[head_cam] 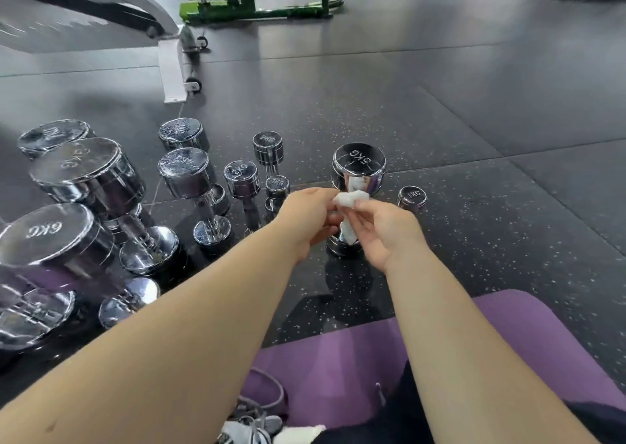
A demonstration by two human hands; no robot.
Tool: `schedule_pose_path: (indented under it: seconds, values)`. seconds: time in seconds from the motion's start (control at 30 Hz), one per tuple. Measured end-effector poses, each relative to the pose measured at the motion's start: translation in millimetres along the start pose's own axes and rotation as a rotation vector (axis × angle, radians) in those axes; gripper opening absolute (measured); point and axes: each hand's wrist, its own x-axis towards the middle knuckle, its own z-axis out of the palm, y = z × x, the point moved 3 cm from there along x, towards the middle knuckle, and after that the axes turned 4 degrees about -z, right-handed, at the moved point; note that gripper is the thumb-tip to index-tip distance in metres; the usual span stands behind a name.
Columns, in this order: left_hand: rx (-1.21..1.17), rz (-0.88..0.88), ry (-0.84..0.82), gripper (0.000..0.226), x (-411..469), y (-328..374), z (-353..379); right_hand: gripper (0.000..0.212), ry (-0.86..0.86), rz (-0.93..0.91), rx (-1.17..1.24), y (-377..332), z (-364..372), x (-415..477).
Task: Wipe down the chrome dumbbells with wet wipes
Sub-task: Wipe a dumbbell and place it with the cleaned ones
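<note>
I sit on a dark speckled rubber gym floor [474,206], with a purple exercise mat [338,359] under me. At far left a cluster of upright chrome dumbbells [84,179] stands, with a white bench frame [172,71] and then a green machine base [257,6] behind. My left hand [308,220] curls its fingers onto a crumpled white wet wipe [350,198]; my right hand [382,230] pinches the same wipe between thumb and forefinger. Just behind both hands stands an upright chrome 5KG dumbbell [359,162], its handle hidden, and a small chrome 1KG dumbbell [411,197] sits just right of it
</note>
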Motion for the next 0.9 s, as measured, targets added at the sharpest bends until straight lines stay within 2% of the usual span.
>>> schedule_pose_path:
  seconds: [0.13,0.27,0.37,0.53,0.63,0.7,0.77,0.9]
  values:
    - [0.017,0.075,0.068,0.013,-31,-5,-32,0.017,0.045,0.068,-0.096,11,11,-27]
    - [-0.089,0.125,0.15,0.017,-69,3,-78,0.015,-0.014,0.158,-0.141,19,34,-62]
    - [-0.166,0.089,0.251,0.024,-89,8,-104,0.01,-0.089,0.166,-0.167,14,57,-83]
    - [-0.24,0.021,0.37,0.013,-84,15,-115,0.01,-0.141,0.111,-0.108,2,89,-84]
    - [-0.248,0.005,0.369,0.014,-65,17,-113,0.012,-0.145,0.097,-0.102,11,94,-66]
    - [-0.246,-0.024,0.361,0.016,-46,14,-112,0.021,-0.121,0.086,-0.17,21,95,-43]
    - [-0.239,-0.063,0.351,0.018,-23,11,-114,0.021,-0.12,0.055,-0.244,27,99,-20]
    - [-0.248,-0.101,0.243,0.029,21,5,-119,0.018,-0.192,0.003,-0.281,40,107,12]
